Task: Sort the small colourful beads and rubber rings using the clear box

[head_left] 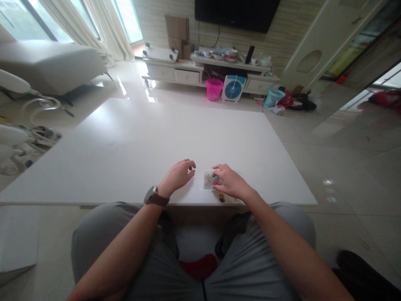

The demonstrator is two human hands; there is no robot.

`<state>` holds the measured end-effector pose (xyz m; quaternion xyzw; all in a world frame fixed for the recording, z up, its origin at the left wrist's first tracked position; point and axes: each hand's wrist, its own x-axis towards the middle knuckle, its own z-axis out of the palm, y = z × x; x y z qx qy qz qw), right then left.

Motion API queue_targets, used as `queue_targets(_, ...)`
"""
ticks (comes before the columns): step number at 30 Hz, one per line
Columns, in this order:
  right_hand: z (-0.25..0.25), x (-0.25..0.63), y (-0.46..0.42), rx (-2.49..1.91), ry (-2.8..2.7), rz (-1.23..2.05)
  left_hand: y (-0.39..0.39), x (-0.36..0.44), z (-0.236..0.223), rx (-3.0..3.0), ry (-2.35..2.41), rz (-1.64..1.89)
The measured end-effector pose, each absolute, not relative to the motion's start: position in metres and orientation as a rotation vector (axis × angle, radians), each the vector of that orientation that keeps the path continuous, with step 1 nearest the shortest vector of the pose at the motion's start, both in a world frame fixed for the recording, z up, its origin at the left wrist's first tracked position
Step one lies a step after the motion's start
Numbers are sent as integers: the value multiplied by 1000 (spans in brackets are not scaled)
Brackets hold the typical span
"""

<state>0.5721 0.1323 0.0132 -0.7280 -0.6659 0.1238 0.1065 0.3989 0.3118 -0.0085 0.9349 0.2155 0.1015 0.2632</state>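
Left of the clear box (pixel 204 179), the left hand (pixel 179 174) is half curled and looks empty. Tiny bright bits (pixel 216 182) sit in the box — too small to name. The right hand (pixel 230 182) hides the box's right side, fingers bent — I can't tell if they hold a bit.

Tbl (pixel 140 138) is plain wht, clear box (pixel 206 186) by its near edge has green & pink bits (pixel 216 181), small piece (pixel 222 197) closer to that edge is yellow w/ blk, watch strap (pixel 160 200) brown, trousers (pixel 103 234) grey, bin (pixel 214 90) pink, fan (pixel 233 88) blue & wht.
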Motion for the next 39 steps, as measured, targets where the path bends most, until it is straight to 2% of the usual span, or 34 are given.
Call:
queue_targets(14,4,558,141,-2107,-2059,387,309,402,-13,2513,380,260)
queue_targets(20,0,559,141,-2089,-2038,421,302,404,-9,2533,224,128)
queue_targets(39,-8,551,144,-2207,-2017,490,290,411,-22,2546,232,19)
